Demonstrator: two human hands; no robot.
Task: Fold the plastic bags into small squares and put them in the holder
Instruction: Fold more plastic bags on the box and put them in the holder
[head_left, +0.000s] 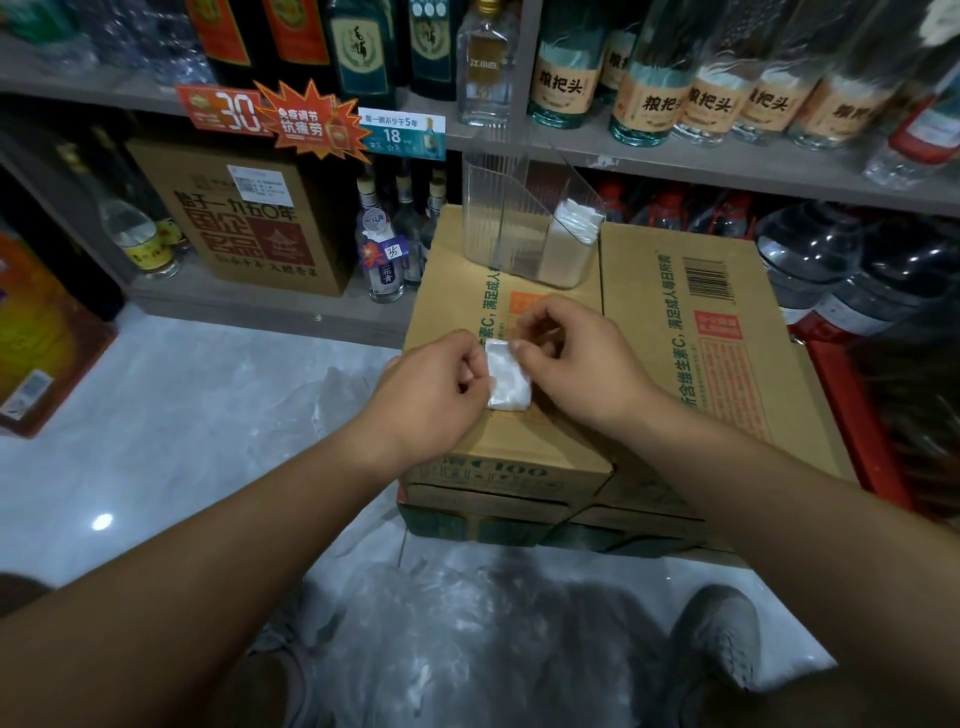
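Folded bag (509, 382) pinched, left hand (434, 392), right hand (579, 364)

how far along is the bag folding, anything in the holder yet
Done: a stack of folded squares stands in the right compartment of the clear holder. In hand: the left hand and right hand pinch one bag, already a small square, on the cardboard box. Left: slot it in, then fold the loose bags lying on the floor.

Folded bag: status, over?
Left hand and right hand both pinch the folded bag, a small square on the carton. Holder stands behind, a stack in its right slot. Nothing between.
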